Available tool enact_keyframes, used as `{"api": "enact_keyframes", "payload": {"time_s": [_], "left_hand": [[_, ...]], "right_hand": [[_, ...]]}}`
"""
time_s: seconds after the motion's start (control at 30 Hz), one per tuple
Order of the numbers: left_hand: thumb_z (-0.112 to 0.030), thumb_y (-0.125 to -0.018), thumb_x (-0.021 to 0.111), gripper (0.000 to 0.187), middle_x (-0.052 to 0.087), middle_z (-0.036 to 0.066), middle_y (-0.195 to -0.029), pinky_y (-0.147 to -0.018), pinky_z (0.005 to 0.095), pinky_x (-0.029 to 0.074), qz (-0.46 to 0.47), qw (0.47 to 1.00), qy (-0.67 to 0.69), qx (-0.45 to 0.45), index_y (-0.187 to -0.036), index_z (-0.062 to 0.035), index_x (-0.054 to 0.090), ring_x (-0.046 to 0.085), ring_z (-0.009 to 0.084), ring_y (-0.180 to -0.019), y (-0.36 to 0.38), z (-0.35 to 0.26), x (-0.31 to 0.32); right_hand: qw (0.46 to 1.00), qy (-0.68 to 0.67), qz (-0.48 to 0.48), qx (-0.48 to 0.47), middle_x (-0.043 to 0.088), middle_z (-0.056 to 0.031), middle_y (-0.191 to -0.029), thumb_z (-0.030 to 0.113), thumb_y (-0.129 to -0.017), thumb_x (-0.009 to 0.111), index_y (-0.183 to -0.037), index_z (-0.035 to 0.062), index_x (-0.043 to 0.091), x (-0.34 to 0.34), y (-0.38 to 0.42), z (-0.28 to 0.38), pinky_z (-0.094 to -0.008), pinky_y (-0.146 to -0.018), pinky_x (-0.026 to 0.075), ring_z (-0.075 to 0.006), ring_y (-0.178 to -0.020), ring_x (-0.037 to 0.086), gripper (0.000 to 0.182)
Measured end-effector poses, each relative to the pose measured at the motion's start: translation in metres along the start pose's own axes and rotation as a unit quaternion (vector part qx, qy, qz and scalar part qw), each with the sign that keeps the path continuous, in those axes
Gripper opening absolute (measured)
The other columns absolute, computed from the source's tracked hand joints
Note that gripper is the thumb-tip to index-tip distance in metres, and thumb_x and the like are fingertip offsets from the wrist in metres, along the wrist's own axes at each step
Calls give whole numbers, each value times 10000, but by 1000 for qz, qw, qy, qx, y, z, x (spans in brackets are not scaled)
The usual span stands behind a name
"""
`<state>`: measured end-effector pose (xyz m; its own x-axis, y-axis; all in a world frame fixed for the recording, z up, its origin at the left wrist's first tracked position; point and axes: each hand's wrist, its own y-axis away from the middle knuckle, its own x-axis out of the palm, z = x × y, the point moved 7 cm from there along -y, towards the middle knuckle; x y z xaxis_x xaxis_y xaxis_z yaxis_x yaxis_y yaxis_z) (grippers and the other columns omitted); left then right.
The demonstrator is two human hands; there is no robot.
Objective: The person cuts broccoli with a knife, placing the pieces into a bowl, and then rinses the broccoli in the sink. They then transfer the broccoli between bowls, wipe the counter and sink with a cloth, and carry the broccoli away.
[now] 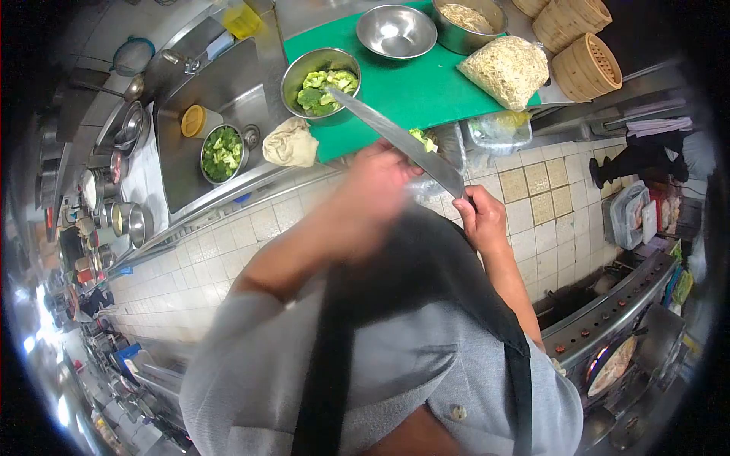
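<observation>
My right hand [484,216] is closed around the handle of a long kitchen knife [399,138]. The blade slants up and left, its tip overlapping a steel bowl of broccoli florets [321,82]. My left hand [376,178], blurred, is close beside the near side of the blade, its fingers partly hidden; I cannot tell whether it holds anything. A small broccoli piece [423,140] shows at the far edge of the blade. Under the bowl lies a green cutting board [414,106]. A crumpled beige cloth [290,142] sits at its left front corner.
An empty steel bowl [396,32], a pot of pale shreds [468,19] and a bag of sprouts [506,72] stand along the board. Bamboo steamers [585,68] are at right. Left, a sink [220,106] holds another broccoli bowl [223,154]. A stove [608,311] is lower right.
</observation>
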<state>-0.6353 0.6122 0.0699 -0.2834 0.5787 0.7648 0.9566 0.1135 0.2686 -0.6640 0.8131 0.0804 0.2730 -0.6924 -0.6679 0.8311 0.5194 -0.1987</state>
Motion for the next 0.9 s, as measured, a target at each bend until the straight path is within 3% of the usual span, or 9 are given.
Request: {"api": "enact_keyframes", "payload": {"time_s": [0.07,0.13,0.2,0.33,0.5,0.6,0.67,0.83,0.9], "left_hand": [[-65,-923,577,172,610,89,-1062,-890,390,494,-11,999,21,-21,-1092,-35,566,599,229,-993,-1,-1,-12],[-63,-924,575,190,607,94,-1094,-885,383,499,-23,998,42,-42,-1110,-25,565,597,226,-999,2,-6,-15],[-56,-925,572,248,592,112,-1152,-885,386,508,-93,995,32,-25,-1167,-5,552,593,234,-1001,8,-19,-19],[-55,-929,570,279,574,136,-1196,-893,380,516,-47,999,7,8,-1199,12,541,587,256,-1034,-2,-44,-20],[-36,-917,581,376,565,159,-1205,-933,411,509,-35,987,-127,96,-1271,19,465,577,289,-1093,-64,-89,1],[-71,-897,633,407,597,172,-1119,-806,359,552,-14,979,-145,142,-1232,59,440,626,244,-968,-111,-120,11],[-133,-875,681,412,630,124,-1082,-768,322,534,-113,921,-326,183,-1212,29,508,634,204,-928,-123,-154,5],[-193,-850,702,318,686,69,-971,-713,307,521,-147,850,-449,233,-1102,-10,637,644,142,-848,-107,-219,-30],[-273,-848,678,335,684,123,-1060,-842,361,515,-179,705,-678,104,-1079,-32,677,656,204,-943,-105,-213,-52]], "right_hand": [[1000,-6,2,-1,610,-152,-694,287,-860,698,-895,48,606,2,9,-13,-405,-580,479,-348,-628,604,258],[998,-22,3,61,608,-164,-697,244,-887,663,-888,40,603,4,23,-41,-409,-582,473,-357,-630,602,213],[997,-20,5,76,607,-172,-697,229,-899,640,-884,33,600,-1,41,-61,-410,-583,471,-361,-633,603,201],[987,-20,37,153,599,-191,-682,213,-925,593,-864,15,597,-3,78,-99,-415,-583,469,-377,-636,603,207],[984,-28,46,172,592,-179,-642,227,-930,596,-841,11,598,2,91,-98,-415,-564,463,-350,-589,595,234],[979,-39,54,194,585,-154,-624,222,-942,584,-846,0,598,7,88,-96,-385,-544,456,-280,-549,576,242],[976,-52,56,202,581,-149,-620,214,-945,574,-844,0,596,7,88,-97,-381,-542,453,-269,-543,568,238],[964,-93,21,249,550,-101,-588,183,-959,530,-836,-3,587,2,102,-110,-341,-521,428,-193,-522,520,230],[966,-99,18,240,540,-84,-582,194,-964,532,-830,-7,583,3,103,-112,-325,-517,423,-168,-524,512,247]]}}
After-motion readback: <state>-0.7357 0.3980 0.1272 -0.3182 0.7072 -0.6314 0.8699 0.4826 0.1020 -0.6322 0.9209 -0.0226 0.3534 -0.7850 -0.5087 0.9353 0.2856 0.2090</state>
